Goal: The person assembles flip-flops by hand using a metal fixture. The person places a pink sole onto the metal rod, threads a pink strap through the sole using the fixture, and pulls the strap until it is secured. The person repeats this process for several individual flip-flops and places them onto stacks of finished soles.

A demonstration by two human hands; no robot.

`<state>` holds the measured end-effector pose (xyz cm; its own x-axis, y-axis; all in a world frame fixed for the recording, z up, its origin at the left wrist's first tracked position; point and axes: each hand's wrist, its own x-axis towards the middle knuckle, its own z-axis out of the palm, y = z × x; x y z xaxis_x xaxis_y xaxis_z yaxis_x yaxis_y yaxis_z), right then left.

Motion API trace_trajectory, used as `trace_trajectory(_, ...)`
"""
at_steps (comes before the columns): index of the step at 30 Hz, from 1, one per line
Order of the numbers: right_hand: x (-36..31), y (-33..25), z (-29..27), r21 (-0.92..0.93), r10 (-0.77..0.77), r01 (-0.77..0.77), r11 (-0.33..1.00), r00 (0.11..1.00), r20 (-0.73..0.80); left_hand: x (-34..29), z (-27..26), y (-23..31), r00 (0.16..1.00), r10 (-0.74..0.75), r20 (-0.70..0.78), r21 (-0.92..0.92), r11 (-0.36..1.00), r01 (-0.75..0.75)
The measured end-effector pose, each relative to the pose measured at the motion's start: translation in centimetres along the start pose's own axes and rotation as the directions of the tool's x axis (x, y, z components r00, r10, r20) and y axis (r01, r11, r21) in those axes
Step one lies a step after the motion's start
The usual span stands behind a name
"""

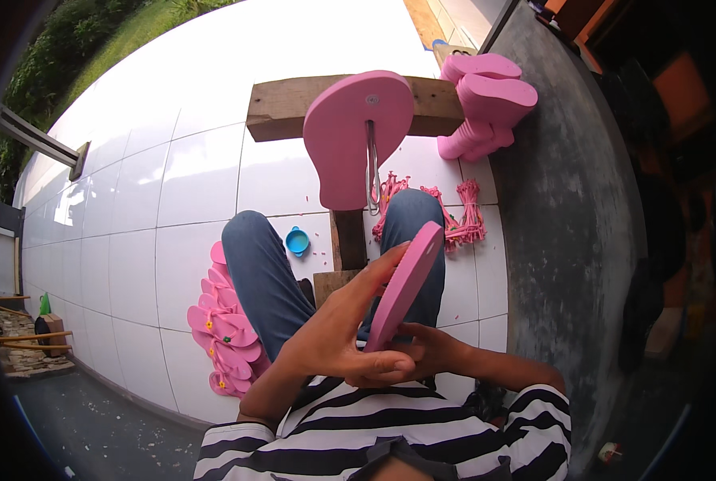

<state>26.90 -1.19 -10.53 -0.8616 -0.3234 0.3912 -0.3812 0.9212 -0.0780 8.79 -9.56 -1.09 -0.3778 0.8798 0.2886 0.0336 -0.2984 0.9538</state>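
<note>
Your left hand (343, 327) grips a pink sole (408, 282), its fingers running up along one side and its thumb lying near the lower end. Your right hand (432, 349) is closed about the lower end of the same sole; part of its grip is hidden, so you cannot be credited with an exact finger placement there. The sole stands tilted in front of your right knee (416, 215), its narrow edge turned largely upward and its upper end leaning to your right. A small pale mark shows near that upper end.

Ahead of you, a second sole (350, 136) lies across the wooden beam (278, 110). It bears a small ringed mark, and a slender metal tool (372, 172) lies against it lengthwise; whether the tool passes through cannot be told. At the beam's right end you have a stack of pink soles (496, 98).

Beyond your right knee, bundles of pink straps (470, 215) lie on the white tiled floor (202, 204). A small blue bowl (297, 242) sits just beside your left knee (252, 240), with small pink bits scattered near it. Outside your left leg lies a heap of strapped pink sandals (228, 337), several carrying yellow or green ornaments.
</note>
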Motion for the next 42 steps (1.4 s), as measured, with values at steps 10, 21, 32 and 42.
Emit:
trace_trajectory(10, 4.2, 2.9, -4.0, 0.454, 0.516, -0.295, 0.840, 0.692, -0.505, -0.3, -4.3, -3.8, 0.960, 0.272, 0.063, 0.123, 0.953, -0.278)
trace_trajectory(21, 8.0, 6.2, -3.8, 0.489, 0.509, -0.224, 0.843, 0.626, -0.591, 1.8, -4.8, -2.7, 0.883, 0.467, -0.046, 0.551, 0.749, -0.368)
trace_trajectory(32, 10.0, 8.1, -5.1, 0.389, 0.455, -0.246, 0.888, 0.596, -0.662, 4.5, -5.3, -2.1, 0.802, 0.586, -0.115, 0.531, 0.719, -0.449)
trace_trajectory(42, 11.3, 7.5, -6.3, 0.587, 0.696, -0.378, 0.716, 0.462, -0.550, 5.3, -4.3, 0.3, 0.922, 0.289, -0.259, 0.302, 0.931, -0.207)
